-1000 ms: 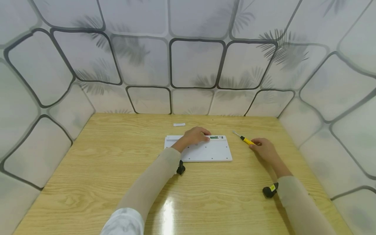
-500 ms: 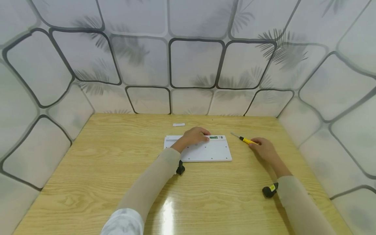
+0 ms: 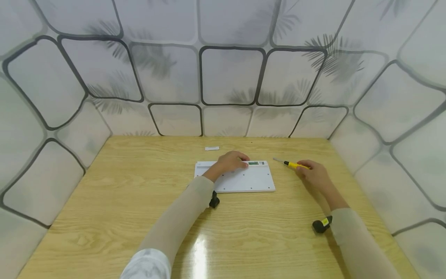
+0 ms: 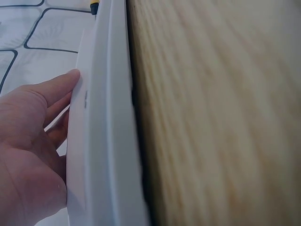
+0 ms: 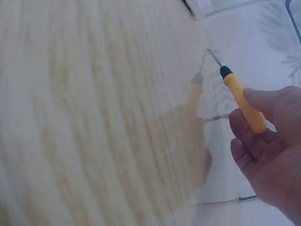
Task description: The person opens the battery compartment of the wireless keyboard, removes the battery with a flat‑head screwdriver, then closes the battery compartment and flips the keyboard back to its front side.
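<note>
A white keyboard [image 3: 251,181] lies with its screw-dotted back up on the table. Near its far right corner shows an open slot [image 3: 253,163] with a green inside. My left hand [image 3: 230,161] grips the keyboard's far raised edge, thumb on the back and fingers over the edge. In the left wrist view that thumb [image 4: 61,87] bends over the white body. To the right, my right hand [image 3: 315,174] pinches a screwdriver [image 3: 292,165] by its yellow handle, between thumb and fingers. Its metal tip points left toward the keyboard, away from it; the right wrist view shows the handle [image 5: 247,106] closely.
Behind the keyboard lies a small flat white strip [image 3: 211,148]. The wooden table [image 3: 122,201] ends at a patterned curtain-like wall [image 3: 230,77] at the back and both sides. A black wrist camera [image 3: 320,226] sits at each sleeve.
The screwdriver first shifted slightly left; now my right hand has slid forward along its handle, farther over the yellow grip. The left hand and keyboard have stayed put.
</note>
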Available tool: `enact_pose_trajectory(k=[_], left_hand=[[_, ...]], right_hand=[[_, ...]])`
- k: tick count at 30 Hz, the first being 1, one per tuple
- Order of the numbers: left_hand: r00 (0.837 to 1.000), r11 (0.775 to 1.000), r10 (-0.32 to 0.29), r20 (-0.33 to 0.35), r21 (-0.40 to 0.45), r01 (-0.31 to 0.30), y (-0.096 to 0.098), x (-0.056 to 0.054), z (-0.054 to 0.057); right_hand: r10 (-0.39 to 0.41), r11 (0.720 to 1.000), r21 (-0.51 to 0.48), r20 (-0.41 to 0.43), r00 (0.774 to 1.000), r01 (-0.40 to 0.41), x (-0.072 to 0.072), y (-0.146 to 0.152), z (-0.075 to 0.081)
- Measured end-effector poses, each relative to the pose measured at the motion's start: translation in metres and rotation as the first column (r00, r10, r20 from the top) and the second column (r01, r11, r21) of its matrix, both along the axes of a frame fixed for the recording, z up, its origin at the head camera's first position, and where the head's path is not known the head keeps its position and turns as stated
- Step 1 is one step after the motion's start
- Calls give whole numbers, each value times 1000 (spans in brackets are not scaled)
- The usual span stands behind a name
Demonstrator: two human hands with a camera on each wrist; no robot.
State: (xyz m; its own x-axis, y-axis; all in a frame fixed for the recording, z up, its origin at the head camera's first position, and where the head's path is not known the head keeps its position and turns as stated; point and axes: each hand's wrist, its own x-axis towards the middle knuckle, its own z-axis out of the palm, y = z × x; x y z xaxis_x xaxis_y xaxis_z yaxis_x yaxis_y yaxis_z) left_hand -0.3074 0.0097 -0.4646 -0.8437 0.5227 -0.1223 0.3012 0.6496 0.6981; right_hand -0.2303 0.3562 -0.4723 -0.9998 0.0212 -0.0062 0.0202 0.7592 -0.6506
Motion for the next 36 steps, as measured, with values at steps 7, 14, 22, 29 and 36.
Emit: enact_pose_trajectory(k=[7,14,22,29,36], left_hand=[[1000,1000,1,13,6,-1,0,-3,-4],[1000,1000,8,-4,-11,-8,1,-5,-7],[1000,1000,17,-8,-11,-17,1,-4,-6],[1000,1000,17,-9,-12,-17,1,-4,-7],[1000,1000,11,-4,-9,-11,0,-4,-6]], right_hand=[[0,991,-135,4,1000,1,3,-2,8],[-4,985,-173,17,1000,6,4,-3,10],[19,989,-146,15,1000,-17,4,-1,10],[3,987,-159,-21,1000,-6,3,-2,11],[-24,988,-156,-23,999,21,1,-4,12]])
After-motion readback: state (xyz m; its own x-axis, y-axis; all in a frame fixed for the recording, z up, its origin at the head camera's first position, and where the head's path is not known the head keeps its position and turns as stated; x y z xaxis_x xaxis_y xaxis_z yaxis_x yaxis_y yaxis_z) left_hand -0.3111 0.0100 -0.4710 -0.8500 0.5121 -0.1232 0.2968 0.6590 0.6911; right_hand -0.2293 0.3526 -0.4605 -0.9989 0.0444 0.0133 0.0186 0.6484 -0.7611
